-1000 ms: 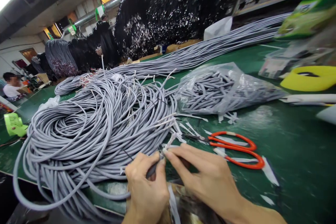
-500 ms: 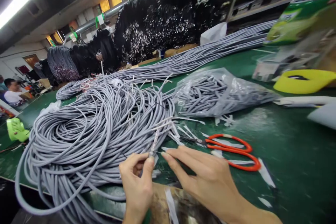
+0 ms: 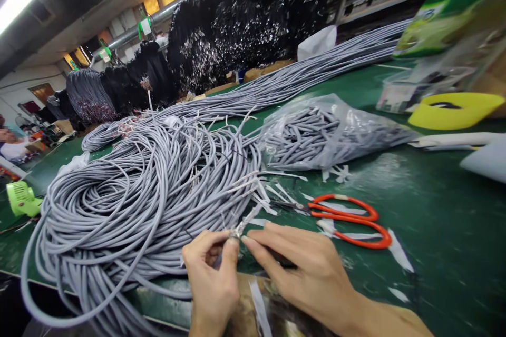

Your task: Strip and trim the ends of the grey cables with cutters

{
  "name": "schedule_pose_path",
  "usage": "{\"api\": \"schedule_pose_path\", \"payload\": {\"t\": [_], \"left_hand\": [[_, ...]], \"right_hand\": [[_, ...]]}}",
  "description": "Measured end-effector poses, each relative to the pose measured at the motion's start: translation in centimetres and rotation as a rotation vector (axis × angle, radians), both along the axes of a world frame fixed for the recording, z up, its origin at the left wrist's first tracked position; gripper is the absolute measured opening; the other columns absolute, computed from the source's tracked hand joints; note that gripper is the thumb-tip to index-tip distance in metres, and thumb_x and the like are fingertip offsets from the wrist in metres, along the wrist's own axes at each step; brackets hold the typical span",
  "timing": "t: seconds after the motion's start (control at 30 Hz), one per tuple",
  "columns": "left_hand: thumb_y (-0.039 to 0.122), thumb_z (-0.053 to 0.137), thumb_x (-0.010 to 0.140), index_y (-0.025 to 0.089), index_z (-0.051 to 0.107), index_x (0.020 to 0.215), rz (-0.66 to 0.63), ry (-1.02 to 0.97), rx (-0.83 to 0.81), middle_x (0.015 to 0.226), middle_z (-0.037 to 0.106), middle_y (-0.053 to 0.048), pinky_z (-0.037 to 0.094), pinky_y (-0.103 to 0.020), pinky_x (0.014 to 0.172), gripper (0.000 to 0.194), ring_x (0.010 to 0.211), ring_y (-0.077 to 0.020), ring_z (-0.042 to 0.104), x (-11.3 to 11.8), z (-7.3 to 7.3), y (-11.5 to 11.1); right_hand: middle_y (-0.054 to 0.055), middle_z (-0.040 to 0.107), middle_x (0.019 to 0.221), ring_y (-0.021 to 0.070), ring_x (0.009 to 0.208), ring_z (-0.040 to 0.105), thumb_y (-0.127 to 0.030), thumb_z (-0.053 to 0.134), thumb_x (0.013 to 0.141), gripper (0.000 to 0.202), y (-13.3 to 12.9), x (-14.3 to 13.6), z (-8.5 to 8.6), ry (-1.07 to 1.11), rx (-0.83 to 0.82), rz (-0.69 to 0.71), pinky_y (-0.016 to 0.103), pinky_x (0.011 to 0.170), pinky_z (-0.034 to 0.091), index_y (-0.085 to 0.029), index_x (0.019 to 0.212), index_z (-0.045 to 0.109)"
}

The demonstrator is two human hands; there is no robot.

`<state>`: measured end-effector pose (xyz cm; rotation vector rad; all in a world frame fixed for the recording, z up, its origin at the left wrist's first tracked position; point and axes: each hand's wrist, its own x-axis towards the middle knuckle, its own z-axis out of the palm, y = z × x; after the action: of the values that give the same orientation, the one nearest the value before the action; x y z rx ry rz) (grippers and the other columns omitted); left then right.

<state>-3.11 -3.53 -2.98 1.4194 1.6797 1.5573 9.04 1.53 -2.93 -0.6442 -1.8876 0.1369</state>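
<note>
My left hand (image 3: pixel 213 274) pinches a grey cable by its stripped end (image 3: pixel 250 217), where silvery shielding shows above the thumb. Close on its right, my right hand (image 3: pixel 306 268) has thumb and forefinger pressed together on a thin wire at the base of the stripped part; the wire is mostly hidden now. The cable below my left fingers is largely covered by the hand. A big coil of grey cables (image 3: pixel 138 184) lies left of and behind my hands. Scissors with orange handles (image 3: pixel 381 242) rest on the green table to the right, among white paper-like strips.
Behind the scissors lies a clear plastic bag (image 3: pixel 367 124) of short grey cable pieces. A long bundle of grey cables (image 3: pixel 300 79) runs along the back. Yellow plastic (image 3: pixel 454 110) sits at the right, a small green fan (image 3: pixel 21 198) at the left. A person is far left.
My right fingertips have come closer to the stripped cable end, which now leans further right. Less of the thin wire shows between the hands. The view has shifted slightly.
</note>
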Motion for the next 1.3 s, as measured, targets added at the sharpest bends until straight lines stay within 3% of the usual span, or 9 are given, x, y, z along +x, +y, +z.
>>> {"api": "schedule_pose_path", "payload": {"t": [0.1, 0.27, 0.47, 0.67, 0.8, 0.93, 1.07, 1.3], "left_hand": [[0.024, 0.053, 0.078, 0.011, 0.068, 0.074, 0.005, 0.014, 0.017, 0.063, 0.062, -0.006, 0.046, -0.021, 0.050, 0.020, 0.055, -0.0146, 0.057, 0.0, -0.1, -0.1], [0.020, 0.052, 0.079, 0.012, 0.069, 0.072, 0.023, 0.194, 0.077, 0.058, 0.061, -0.005, 0.044, -0.021, 0.049, 0.019, 0.052, -0.0136, 0.054, 0.0, -0.4, -0.1], [0.022, 0.050, 0.079, 0.013, 0.069, 0.073, 0.015, 0.142, 0.071, 0.061, 0.064, -0.006, 0.047, -0.020, 0.048, 0.022, 0.054, -0.0151, 0.058, -0.3, -0.6, 0.0], [0.019, 0.052, 0.078, 0.013, 0.070, 0.073, 0.011, 0.254, 0.095, 0.060, 0.065, -0.006, 0.048, -0.023, 0.053, 0.019, 0.052, -0.0153, 0.059, -0.1, -0.3, -0.1], [0.019, 0.052, 0.078, 0.013, 0.071, 0.075, -0.019, 0.090, 0.067, 0.066, 0.069, -0.008, 0.051, -0.023, 0.058, 0.020, 0.061, -0.0175, 0.064, -0.2, -0.1, 0.0], [0.023, 0.056, 0.077, 0.011, 0.072, 0.078, -0.012, -0.090, 0.075, 0.068, 0.070, -0.009, 0.054, -0.025, 0.061, 0.020, 0.065, -0.0195, 0.066, -0.5, 0.0, 0.4], [0.024, 0.058, 0.075, 0.011, 0.073, 0.076, 0.005, -0.074, 0.087, 0.065, 0.069, -0.008, 0.052, -0.023, 0.055, 0.020, 0.060, -0.0176, 0.064, -0.6, -0.1, 0.6], [0.021, 0.061, 0.072, 0.012, 0.072, 0.070, 0.084, -0.015, 0.107, 0.059, 0.065, -0.006, 0.049, -0.021, 0.049, 0.014, 0.052, -0.0144, 0.059, -0.2, -0.1, 0.4]], "right_hand": [[0.001, 0.060, 0.049, 0.0105, 0.042, 0.054, -0.017, 0.045, 0.086, 0.027, 0.0, -0.1, -0.1, -0.007, 0.082, -0.022, 0.021, 0.045, 0.040, -0.016, 0.064, 0.061], [0.000, 0.059, 0.050, 0.0093, 0.043, 0.054, -0.020, 0.043, 0.087, 0.029, 0.1, -0.4, 0.0, -0.014, -0.113, 0.000, 0.020, 0.045, 0.042, -0.017, 0.062, 0.058], [0.001, 0.061, 0.050, 0.0101, 0.042, 0.055, -0.017, 0.044, 0.086, 0.026, -0.2, -0.5, -0.2, -0.015, 0.094, -0.045, 0.021, 0.045, 0.042, -0.017, 0.065, 0.061], [0.001, 0.061, 0.052, 0.0099, 0.045, 0.056, -0.018, 0.043, 0.087, 0.029, -0.2, -0.5, -0.2, -0.023, 0.011, -0.063, 0.021, 0.047, 0.042, -0.016, 0.063, 0.060], [0.001, 0.059, 0.049, 0.0101, 0.041, 0.053, -0.017, 0.043, 0.087, 0.030, -0.7, -0.5, -0.1, -0.047, 0.111, -0.078, 0.022, 0.045, 0.038, -0.015, 0.064, 0.061], [0.001, 0.063, 0.054, 0.0107, 0.046, 0.057, -0.022, 0.041, 0.089, 0.030, -0.1, 0.2, 0.5, -0.102, 0.066, -0.095, 0.023, 0.047, 0.039, -0.018, 0.066, 0.060], [0.002, 0.066, 0.058, 0.0116, 0.049, 0.058, -0.021, 0.046, 0.087, 0.023, 0.6, 1.2, 1.1, -0.072, 0.121, -0.174, 0.024, 0.050, 0.039, -0.018, 0.068, 0.060], [0.000, 0.060, 0.051, 0.0097, 0.043, 0.052, -0.020, 0.041, 0.090, 0.033, 0.1, 1.0, 1.3, -0.112, 0.175, -0.166, 0.025, 0.046, 0.031, -0.018, 0.063, 0.060]]}}
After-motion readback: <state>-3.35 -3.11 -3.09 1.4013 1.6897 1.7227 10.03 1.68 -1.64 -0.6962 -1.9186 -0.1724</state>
